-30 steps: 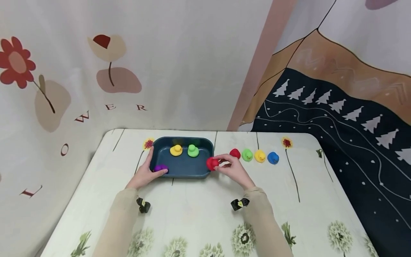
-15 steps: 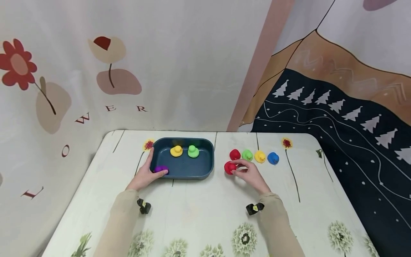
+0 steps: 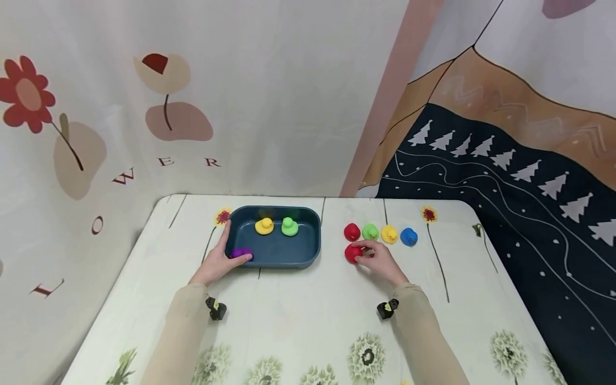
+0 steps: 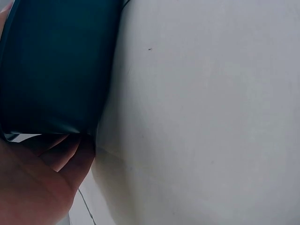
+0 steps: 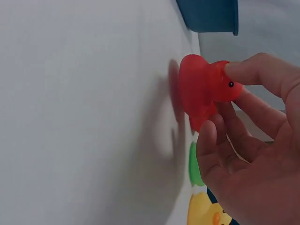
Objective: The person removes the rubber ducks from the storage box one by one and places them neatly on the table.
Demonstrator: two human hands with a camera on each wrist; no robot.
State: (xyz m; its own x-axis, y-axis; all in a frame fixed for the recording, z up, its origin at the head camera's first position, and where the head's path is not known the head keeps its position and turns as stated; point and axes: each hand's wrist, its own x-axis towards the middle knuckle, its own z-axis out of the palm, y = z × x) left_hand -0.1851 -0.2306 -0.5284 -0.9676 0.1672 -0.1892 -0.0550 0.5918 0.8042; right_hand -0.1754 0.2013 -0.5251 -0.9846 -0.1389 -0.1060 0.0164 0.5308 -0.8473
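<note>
My left hand (image 3: 217, 264) grips the left end of a dark blue tray (image 3: 284, 254), thumb over the near rim and fingers along the outer wall. In the left wrist view those fingers (image 4: 77, 159) press against the tray's end. A purple toy (image 3: 240, 253) lies in the near left corner by the thumb, partly hidden. Farther back in the tray sit a yellow rubber duck (image 3: 264, 226) and a green one (image 3: 290, 226). Right of the tray, my right hand (image 3: 383, 264) pinches a red rubber duck (image 5: 194, 86) by its head, close over the table.
Behind the held duck, a row on the table runs from another red duck (image 3: 352, 231) through a green duck (image 3: 370, 232) and a yellow duck (image 3: 389, 234) to a blue duck (image 3: 409, 237). A patterned curtain (image 3: 269, 133) hangs behind the table's far edge.
The right hand has carried the red rubber duck from the tray's right rim to the right, in front of the row. The left hand keeps its grip on the tray.
</note>
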